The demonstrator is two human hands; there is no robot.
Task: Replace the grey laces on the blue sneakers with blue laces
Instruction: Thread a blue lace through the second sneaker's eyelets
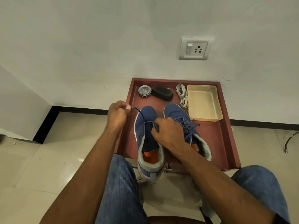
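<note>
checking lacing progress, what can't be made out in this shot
Head view, the only one:
- Eyelets of the left sneaker: covered by the right hand.
- Blue lace end: hidden inside the left hand, whose fingers curl round it.
- Tin label: too small to read.

At the centre of the frame, the left hand point(116, 114) pinches the tip of a dark blue lace point(141, 114), drawn taut from the front eyelets of the left blue knit sneaker point(148, 138). The right hand point(169, 132) grips that sneaker's tongue area. Beside it stands the laced right blue sneaker point(186, 125). Both rest in a reddish-brown wooden tray point(215, 139), with bundled grey laces point(182, 95), a beige plastic basket point(204, 103), a round tin point(144, 90) and a black brush point(162, 92) toward its upper edge.
</note>
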